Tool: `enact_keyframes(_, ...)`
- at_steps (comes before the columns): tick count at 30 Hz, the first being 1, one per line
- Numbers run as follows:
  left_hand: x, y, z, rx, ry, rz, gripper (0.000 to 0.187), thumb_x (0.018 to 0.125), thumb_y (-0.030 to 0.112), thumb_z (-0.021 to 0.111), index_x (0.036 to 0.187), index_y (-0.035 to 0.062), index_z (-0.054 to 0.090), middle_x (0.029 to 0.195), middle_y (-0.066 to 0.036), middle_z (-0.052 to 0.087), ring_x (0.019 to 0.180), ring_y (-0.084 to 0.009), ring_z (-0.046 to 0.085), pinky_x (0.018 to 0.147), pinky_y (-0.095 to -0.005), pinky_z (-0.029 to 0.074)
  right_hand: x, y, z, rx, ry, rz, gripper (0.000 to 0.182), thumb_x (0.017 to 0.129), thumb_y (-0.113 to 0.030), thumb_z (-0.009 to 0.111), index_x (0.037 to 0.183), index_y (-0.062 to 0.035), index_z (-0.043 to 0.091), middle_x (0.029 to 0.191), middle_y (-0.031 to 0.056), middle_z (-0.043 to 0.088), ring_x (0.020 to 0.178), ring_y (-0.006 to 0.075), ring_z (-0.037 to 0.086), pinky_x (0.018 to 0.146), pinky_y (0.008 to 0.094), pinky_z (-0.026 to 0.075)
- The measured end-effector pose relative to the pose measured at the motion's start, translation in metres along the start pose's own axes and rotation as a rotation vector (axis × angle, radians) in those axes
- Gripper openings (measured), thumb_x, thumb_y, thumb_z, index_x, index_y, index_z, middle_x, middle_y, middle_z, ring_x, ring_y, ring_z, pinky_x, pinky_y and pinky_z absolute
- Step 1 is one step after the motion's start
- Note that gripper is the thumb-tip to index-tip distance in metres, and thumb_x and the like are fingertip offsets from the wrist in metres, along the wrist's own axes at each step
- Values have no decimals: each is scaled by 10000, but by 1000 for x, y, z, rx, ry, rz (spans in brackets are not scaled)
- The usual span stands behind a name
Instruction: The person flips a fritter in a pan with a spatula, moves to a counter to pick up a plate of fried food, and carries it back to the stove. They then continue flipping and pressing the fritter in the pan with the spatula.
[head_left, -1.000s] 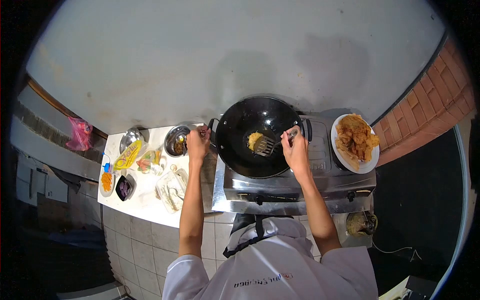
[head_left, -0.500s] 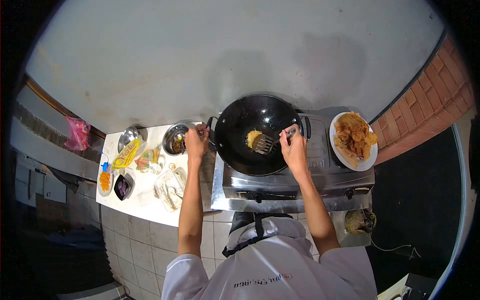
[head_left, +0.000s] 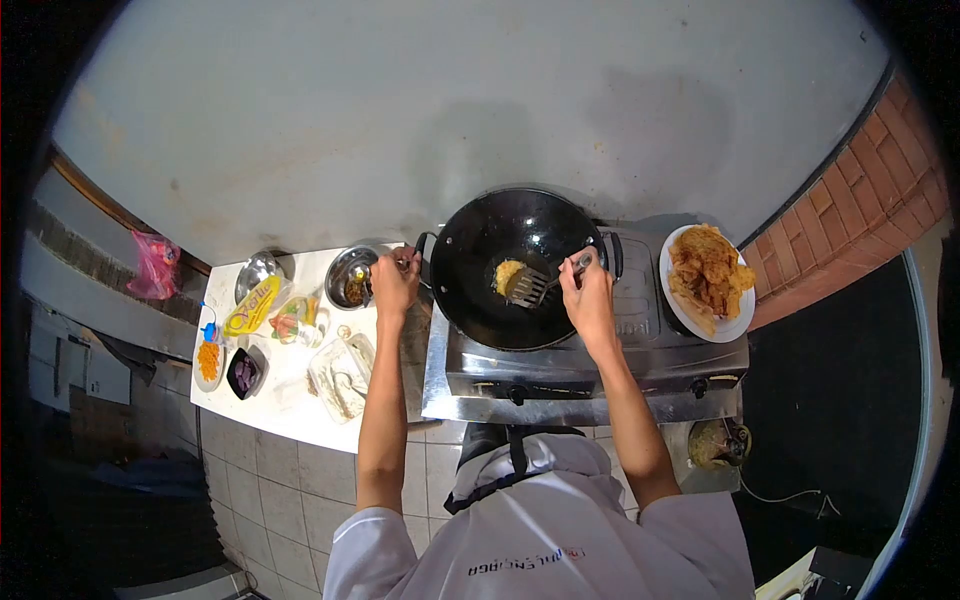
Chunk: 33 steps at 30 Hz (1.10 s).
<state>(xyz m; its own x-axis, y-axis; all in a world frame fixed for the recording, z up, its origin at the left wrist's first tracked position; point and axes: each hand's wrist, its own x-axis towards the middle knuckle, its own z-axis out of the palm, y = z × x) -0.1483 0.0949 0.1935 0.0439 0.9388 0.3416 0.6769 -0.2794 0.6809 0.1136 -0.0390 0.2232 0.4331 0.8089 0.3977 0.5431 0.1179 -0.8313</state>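
A black wok stands on the stove. In it, a small yellow-golden piece of food lies against the head of a slotted metal spatula. My right hand is closed around the spatula's handle near the wok's right rim. My left hand is closed beside the wok's left handle, at the right edge of a steel bowl with dark bits and yellowish liquid in it. A thin metal utensil shows at the left fingers; its kind is mostly hidden by the hand.
Right of the wok, a white plate of fried golden food rests on the stove. The white table on the left holds a plastic tub, a yellow packet, a black dish and another steel bowl. A grey wall rises behind.
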Motion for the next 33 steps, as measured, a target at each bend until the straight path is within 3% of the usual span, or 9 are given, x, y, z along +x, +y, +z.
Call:
enact_keyframes(8,-1,5,-3,20,-33,-37,175,819,165,690,893,8,712,802,-153,697,675,-260,676,637,-345,511,-1,-6,1,0,-5,27,89,872,-8,564,856,47,495,730,235,581,731,441,598,605,402,458)
enact_keyframes(13,-2,11,-3,-29,-2,-26,152,803,111,696,893,-11,695,744,-167,682,658,-260,678,638,-342,512,-1,-3,2,-1,-19,-3,87,872,-11,564,854,43,497,719,231,581,719,437,602,598,408,459)
enact_keyframes(18,-4,8,-1,-97,12,-67,150,803,109,698,877,-21,696,736,-163,687,660,-247,684,639,-334,517,-1,-6,5,-2,8,29,85,878,-15,559,853,41,500,684,212,580,636,368,612,575,393,457)
enact_keyframes(33,-2,-5,3,-203,-37,-95,194,800,149,698,908,-13,701,782,-176,696,718,-262,700,664,-333,526,-11,-20,15,-63,73,83,81,896,-36,543,877,19,486,685,170,580,594,289,583,589,361,455)
